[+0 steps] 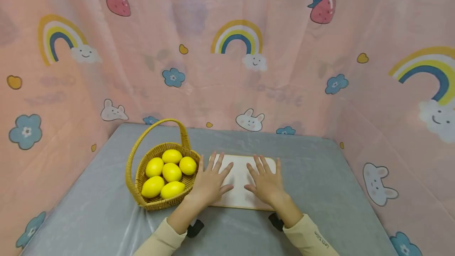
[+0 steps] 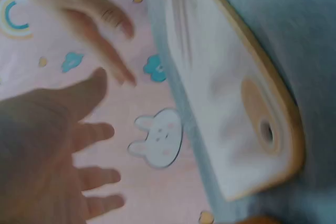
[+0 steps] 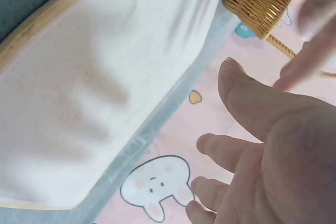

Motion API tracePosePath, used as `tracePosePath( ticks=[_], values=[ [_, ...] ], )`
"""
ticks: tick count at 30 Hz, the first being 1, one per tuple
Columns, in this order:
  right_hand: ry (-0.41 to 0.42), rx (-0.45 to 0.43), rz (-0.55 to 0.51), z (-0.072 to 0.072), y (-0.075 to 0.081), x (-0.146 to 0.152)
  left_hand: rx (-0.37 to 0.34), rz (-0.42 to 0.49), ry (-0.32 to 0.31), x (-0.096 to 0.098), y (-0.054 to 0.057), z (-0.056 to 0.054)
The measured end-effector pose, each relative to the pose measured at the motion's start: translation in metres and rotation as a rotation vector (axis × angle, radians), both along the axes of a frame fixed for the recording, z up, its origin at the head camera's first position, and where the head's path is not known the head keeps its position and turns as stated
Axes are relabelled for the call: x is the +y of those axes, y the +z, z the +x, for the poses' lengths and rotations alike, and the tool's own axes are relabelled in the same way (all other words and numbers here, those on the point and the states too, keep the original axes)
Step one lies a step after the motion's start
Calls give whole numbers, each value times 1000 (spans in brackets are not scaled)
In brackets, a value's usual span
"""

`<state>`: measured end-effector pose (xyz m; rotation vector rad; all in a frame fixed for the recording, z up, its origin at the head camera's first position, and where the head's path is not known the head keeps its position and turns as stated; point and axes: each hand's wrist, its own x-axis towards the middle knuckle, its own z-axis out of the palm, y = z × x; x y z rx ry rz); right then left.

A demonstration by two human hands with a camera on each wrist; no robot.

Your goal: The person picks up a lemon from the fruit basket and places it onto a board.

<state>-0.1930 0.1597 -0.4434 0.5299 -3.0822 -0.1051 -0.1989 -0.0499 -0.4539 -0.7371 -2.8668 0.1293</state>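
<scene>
Both hands flat, fingers spread, gripping nothing: left hand [image 1: 209,183] & right hand [image 1: 266,183] lay over board [image 1: 239,200], centre of table [image 1: 320,177], prob. steadying it. Basket [image 1: 135,187] w/ lemons [image 1: 172,172] sat just left, within reach.

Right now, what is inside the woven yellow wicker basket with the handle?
The woven yellow wicker basket holds five yellow lemons, piled close together. Its bottom is covered by them, so anything beneath cannot be seen.

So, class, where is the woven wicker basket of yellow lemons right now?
In the head view, the woven wicker basket sits on the grey table, beside the left hand.
</scene>
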Motion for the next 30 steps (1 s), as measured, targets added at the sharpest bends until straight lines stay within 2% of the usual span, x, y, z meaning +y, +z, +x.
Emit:
tracePosePath(
  ticks=[3,6,9,11,12,14,15,16,17,19,22,26,28,30],
  values=[
    [1,-10,-1,-1,1,-2,76,146,-72,-15,10,7],
    [4,-24,-15,-1,2,-4,257,342,-155,-36,20,16],
    [16,-33,-42,0,3,-7,558,556,-275,-62,29,24],
    [24,-31,-45,1,3,-8,830,682,-350,-78,36,29],
    [25,-32,-49,1,2,-8,965,748,-368,-86,40,31],
    [25,-22,-52,2,1,-9,1200,877,-332,-99,46,35],
    [22,-16,-55,2,1,-8,1270,944,-293,-106,47,36],
    [19,-10,-57,2,0,-8,1302,1020,-250,-113,48,38],
    [18,-4,-58,2,-1,-8,1296,1105,-203,-119,46,40],
    [21,0,-66,4,-2,-8,1209,1249,-116,-132,38,45],
    [30,5,-66,6,-5,-9,1025,1390,-70,-152,15,50],
    [33,23,-61,5,-7,-9,755,1450,-16,-170,-19,53],
    [34,27,-60,4,-6,-10,636,1454,29,-175,-31,54],
    [41,25,-64,3,-5,-12,553,1455,50,-177,-41,53]
  ],
)
